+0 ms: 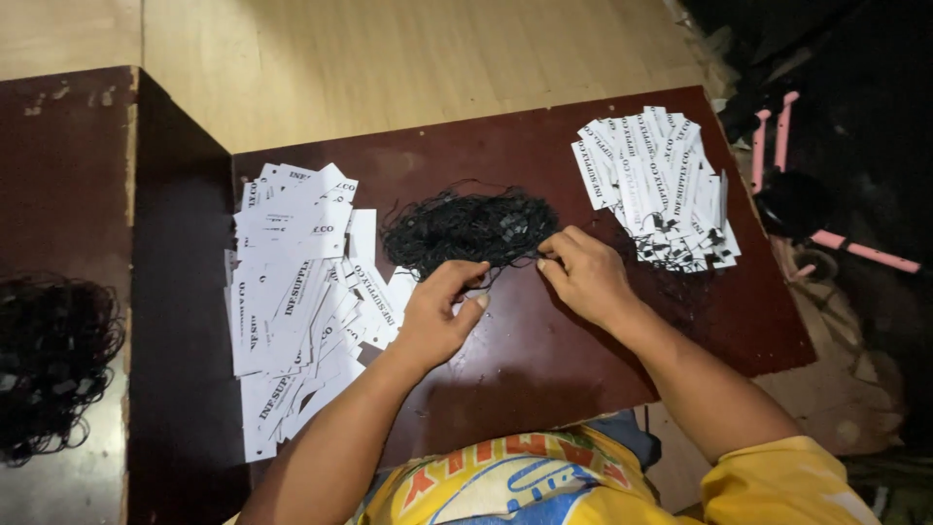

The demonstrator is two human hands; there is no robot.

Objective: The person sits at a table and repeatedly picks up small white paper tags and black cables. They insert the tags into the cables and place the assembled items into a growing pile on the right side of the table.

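Both hands pinch at the heap of black strings mid-board, toward the far edge: left hand on its near fringe, right hand clamped on a strand beside it.

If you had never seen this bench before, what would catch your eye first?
Probably the tangled heap of black strings at the middle of the dark red board, with the left hand and right hand picking at its near edge. White paper tags flank it: loose pile left, strung bundle right.

The scene is dimly lit from above; the right edge is lost in shadow, and the white tags are slightly overexposed.
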